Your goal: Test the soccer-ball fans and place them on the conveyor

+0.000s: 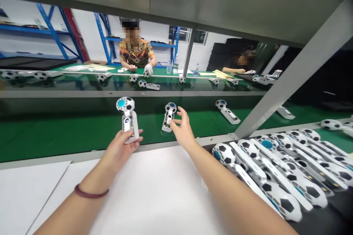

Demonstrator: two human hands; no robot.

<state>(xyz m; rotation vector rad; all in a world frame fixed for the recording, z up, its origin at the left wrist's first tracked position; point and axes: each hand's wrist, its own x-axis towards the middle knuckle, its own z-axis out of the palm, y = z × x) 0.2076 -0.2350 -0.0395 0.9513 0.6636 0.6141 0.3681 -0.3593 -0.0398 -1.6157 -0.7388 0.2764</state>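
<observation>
My left hand is closed round the handle of a handheld device with a white body and a round head patterned like a football, bearing a turquoise disc. The handle's open side shows inner parts. My right hand has its fingers apart beside a second football-headed device, which lies on the green conveyor belt. Its thumb overlaps that device's handle; whether it touches cannot be made out. Farther right on the belt lies another such device.
Rows of football-headed devices fill a black tray at the right. White sheets cover the near bench. A slanted metal post rises right of the belt, under an overhead panel. Across the line sit a person and another person.
</observation>
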